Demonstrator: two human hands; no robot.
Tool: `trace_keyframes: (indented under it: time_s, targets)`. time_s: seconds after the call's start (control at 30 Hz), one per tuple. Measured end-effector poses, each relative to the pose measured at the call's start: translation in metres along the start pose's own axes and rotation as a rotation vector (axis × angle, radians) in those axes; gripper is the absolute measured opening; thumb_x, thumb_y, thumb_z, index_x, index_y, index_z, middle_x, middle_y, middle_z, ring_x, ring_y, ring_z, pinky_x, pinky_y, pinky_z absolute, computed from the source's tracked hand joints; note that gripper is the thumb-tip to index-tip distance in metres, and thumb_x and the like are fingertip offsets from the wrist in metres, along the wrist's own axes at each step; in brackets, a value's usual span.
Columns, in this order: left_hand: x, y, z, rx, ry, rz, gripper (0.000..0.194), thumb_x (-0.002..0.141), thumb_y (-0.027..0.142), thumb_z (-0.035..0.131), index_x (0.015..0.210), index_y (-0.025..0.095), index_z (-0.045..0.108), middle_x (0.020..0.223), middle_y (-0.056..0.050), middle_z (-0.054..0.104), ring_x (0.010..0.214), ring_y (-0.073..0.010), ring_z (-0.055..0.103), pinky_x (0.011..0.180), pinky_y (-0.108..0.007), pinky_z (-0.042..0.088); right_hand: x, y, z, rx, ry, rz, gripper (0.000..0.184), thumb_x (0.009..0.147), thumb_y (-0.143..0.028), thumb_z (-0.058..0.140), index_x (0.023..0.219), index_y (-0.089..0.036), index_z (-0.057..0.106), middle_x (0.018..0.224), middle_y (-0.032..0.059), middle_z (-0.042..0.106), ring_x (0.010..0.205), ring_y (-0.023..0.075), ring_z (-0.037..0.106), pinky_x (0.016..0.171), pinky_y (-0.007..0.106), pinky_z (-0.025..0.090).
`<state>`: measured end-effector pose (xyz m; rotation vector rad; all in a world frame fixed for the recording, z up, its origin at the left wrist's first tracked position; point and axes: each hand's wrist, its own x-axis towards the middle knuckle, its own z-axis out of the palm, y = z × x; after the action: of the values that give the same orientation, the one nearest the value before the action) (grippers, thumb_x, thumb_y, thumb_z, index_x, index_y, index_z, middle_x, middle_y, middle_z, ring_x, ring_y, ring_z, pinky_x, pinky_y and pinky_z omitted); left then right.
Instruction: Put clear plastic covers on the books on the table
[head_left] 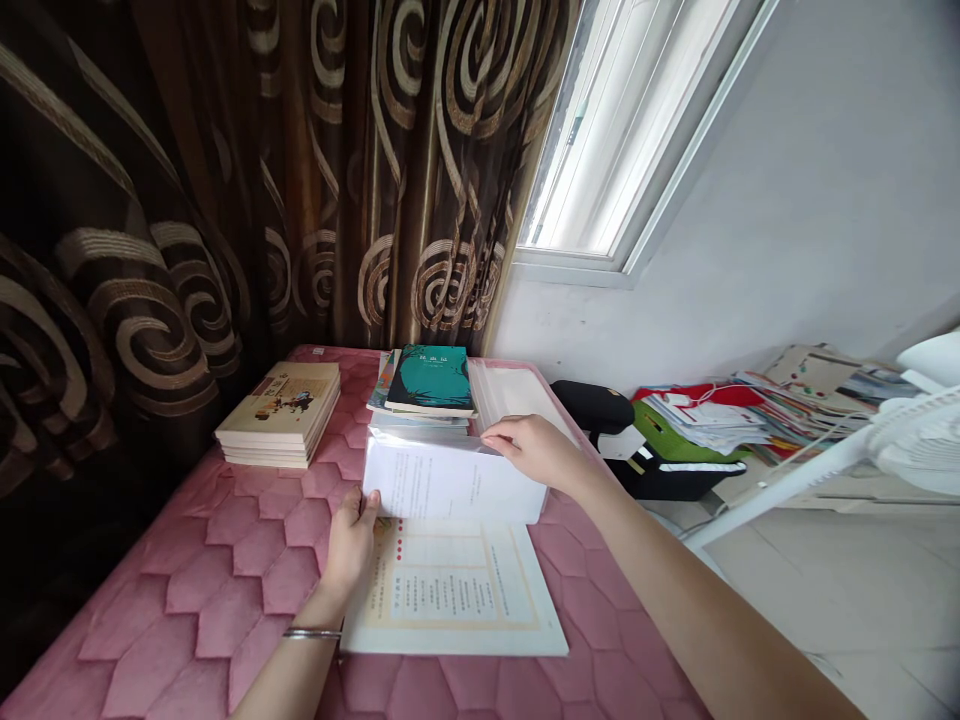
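A white printed page (457, 480) with a shiny, clear plastic-like edge stands raised, its text turned sideways. My left hand (352, 535) grips its lower left corner, thumb in front. At the upper edge, my right hand (536, 452) pinches it between thumb and fingers. Below lies an open book (457, 590) with a cream-bordered page, flat on the pink quilted mattress (255, 550). Whether the raised page belongs to this book I cannot tell. Just behind it sits a stack of books topped by a teal book (431, 378).
Several cream books (281, 410) are stacked at the left. Clear plastic sheets (517, 395) lie behind my right hand. Beyond the mattress are a black bag (667, 478), piled papers (795, 390) and a white fan (915, 430). A patterned curtain (322, 170) hangs behind.
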<state>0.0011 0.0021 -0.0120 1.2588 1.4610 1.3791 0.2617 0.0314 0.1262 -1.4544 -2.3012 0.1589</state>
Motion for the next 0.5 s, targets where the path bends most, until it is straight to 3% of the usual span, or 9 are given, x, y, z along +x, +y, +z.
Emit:
trace_keyframes:
  time_s: [0.2,0.33,0.5]
  targets:
    - [0.001,-0.0039,-0.0003,-0.04,-0.016,0.015,0.051,0.069,0.071,0.056,0.065,0.02,0.049,0.061,0.002,0.052,0.059,-0.0149,0.045,0.056,-0.027,0.037,-0.0001,0.0015,-0.0017,0.026,-0.037,0.032,0.026,0.089,-0.022,0.048,0.08,-0.024,0.072,0.081,0.0004,0.072,0.071,0.0168,0.063,0.064,0.028,0.045]
    - [0.0,-0.0008,-0.0003,-0.026,-0.003,0.012,0.052,0.067,0.072,0.056,0.062,0.02,0.047,0.058,0.003,0.049,0.058,-0.0144,0.044,0.055,-0.027,0.035,-0.0027,0.0015,0.001,0.095,-0.032,0.051,0.015,0.085,-0.026,0.057,0.089,-0.025,0.071,0.088,0.0011,0.072,0.078,0.017,0.065,0.069,0.028,0.049]
    - [-0.0003,0.0023,-0.0002,0.012,0.024,0.025,0.053,0.067,0.073,0.054,0.06,0.021,0.045,0.059,0.003,0.048,0.059,-0.0146,0.043,0.056,-0.027,0.035,-0.0037,0.0013,0.0038,0.131,-0.032,0.081,0.017,0.081,-0.027,0.062,0.096,-0.025,0.07,0.09,0.0021,0.071,0.079,0.017,0.065,0.072,0.03,0.051]
